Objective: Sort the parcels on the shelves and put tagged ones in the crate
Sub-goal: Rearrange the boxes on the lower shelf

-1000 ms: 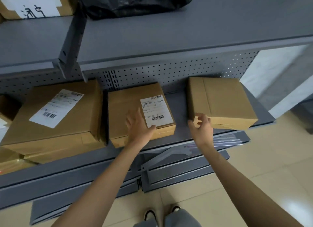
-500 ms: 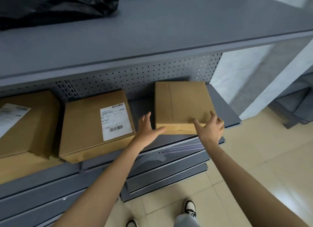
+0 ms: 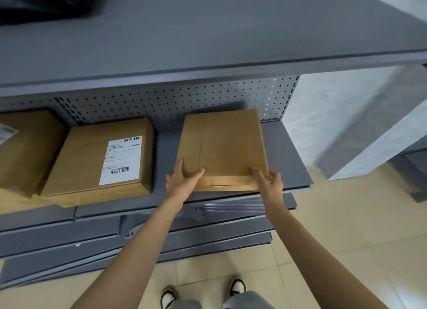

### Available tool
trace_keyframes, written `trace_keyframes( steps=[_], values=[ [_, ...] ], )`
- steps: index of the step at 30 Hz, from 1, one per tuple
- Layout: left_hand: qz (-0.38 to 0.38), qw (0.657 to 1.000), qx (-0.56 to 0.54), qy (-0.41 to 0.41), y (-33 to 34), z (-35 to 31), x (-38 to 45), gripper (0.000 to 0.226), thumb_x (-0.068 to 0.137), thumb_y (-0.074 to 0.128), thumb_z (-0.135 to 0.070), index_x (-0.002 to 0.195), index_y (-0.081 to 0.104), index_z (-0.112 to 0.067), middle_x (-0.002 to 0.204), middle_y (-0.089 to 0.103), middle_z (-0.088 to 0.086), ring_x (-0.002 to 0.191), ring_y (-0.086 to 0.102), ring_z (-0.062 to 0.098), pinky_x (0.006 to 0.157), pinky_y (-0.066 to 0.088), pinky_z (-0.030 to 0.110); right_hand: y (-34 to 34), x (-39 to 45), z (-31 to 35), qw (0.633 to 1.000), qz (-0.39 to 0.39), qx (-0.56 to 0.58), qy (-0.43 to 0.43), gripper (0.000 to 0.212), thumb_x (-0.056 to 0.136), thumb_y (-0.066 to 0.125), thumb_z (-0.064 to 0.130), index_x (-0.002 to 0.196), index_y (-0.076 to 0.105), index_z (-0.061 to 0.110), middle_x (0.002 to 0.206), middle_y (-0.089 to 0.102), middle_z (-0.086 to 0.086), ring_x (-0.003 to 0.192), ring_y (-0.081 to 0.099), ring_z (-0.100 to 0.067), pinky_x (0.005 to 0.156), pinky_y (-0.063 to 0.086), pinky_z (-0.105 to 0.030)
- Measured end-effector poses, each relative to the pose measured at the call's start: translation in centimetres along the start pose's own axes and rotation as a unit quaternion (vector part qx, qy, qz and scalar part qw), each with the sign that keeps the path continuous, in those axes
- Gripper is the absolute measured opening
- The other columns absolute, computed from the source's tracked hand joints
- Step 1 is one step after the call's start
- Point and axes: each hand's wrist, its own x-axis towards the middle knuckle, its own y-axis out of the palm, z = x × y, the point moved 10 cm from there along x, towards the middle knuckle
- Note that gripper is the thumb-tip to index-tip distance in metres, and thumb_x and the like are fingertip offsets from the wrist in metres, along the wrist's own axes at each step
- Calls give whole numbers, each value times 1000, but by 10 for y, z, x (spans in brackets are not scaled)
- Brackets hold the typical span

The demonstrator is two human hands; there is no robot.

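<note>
A plain brown cardboard parcel (image 3: 227,144) with no label on its top lies at the right end of the grey lower shelf (image 3: 288,161). My left hand (image 3: 183,180) grips its near left corner, thumb on top. My right hand (image 3: 270,180) holds its near right corner. To its left sits a parcel with a white barcode label (image 3: 101,161). A third labelled parcel (image 3: 25,147) is at the far left, cut off by the frame edge. No crate is in view.
A wide grey upper shelf (image 3: 208,36) overhangs the parcels, with a black plastic bag (image 3: 46,1) at its back left. Loose grey shelf panels (image 3: 161,237) lie stacked on the tiled floor below. My shoes (image 3: 201,295) stand near them.
My view has swung right. Both hands left the labelled middle parcel, reached to the plain right parcel and closed on its near corners.
</note>
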Motion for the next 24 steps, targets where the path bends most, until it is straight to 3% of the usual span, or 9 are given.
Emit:
trace_keyframes(
  steps=[4,8,10,12,15,17,19,22,24],
  values=[
    [18,988,-150,-29,10,10,-8,70,80,59,-54,141,30,-34,143,39,5,123,45,25,103,40,42,-13,-24,62,988,-103,21,-116,49,75,73,38,115,53,20,119,37,-6,98,49,-23,98,43,-41],
    [72,975,-192,-79,32,9,-22,66,87,40,-62,140,35,-24,147,37,3,129,41,24,98,37,39,1,-74,142,936,-144,-54,-316,50,64,77,31,108,56,23,122,38,-5,108,34,-23,75,33,-6],
    [88,974,-203,-45,30,-10,-28,70,85,32,-68,144,30,-29,152,29,1,136,34,24,102,35,42,24,-99,160,900,-130,-133,-393,59,61,77,31,114,54,22,123,39,-9,110,34,-28,80,43,-23],
    [70,965,-252,12,12,-36,-33,66,85,33,-68,141,33,-33,148,38,-1,126,47,22,90,47,37,46,-120,159,870,-122,-189,-439,69,61,78,30,123,52,18,127,42,-14,112,37,-30,88,45,-40],
    [-6,952,-302,44,-36,-56,-41,68,79,44,-69,137,38,-34,133,54,-3,102,61,14,66,51,27,73,-137,147,836,-78,-230,-493,82,62,78,41,131,39,20,129,45,-17,114,39,-28,96,39,-38],
    [-34,947,-315,47,-62,-59,-40,89,64,53,-79,139,36,-33,133,54,-2,112,57,19,84,51,37,90,-143,139,824,-12,-228,-518,85,67,71,55,135,34,19,126,48,-11,110,43,-24,96,36,-33],
    [-42,952,-300,36,-82,-58,-41,106,51,60,-82,140,30,-33,132,51,-4,118,52,20,101,41,45,101,-143,130,839,68,-185,-508,79,75,58,61,136,37,15,118,51,2,106,45,-15,94,35,-30],
    [-4,961,-274,20,-94,-52,-40,97,50,78,-64,130,27,-41,120,58,-5,105,60,19,90,50,42,104,-124,112,890,110,-123,-425,59,83,42,60,128,41,22,114,52,11,101,41,2,94,37,-30],
    [3,967,-256,3,-100,-39,-38,93,54,83,-49,129,27,-40,112,61,-5,98,62,20,82,52,40,98,-100,97,928,97,-94,-348,51,87,39,57,128,41,26,116,55,8,107,42,-2,94,38,-31]
  ],
)
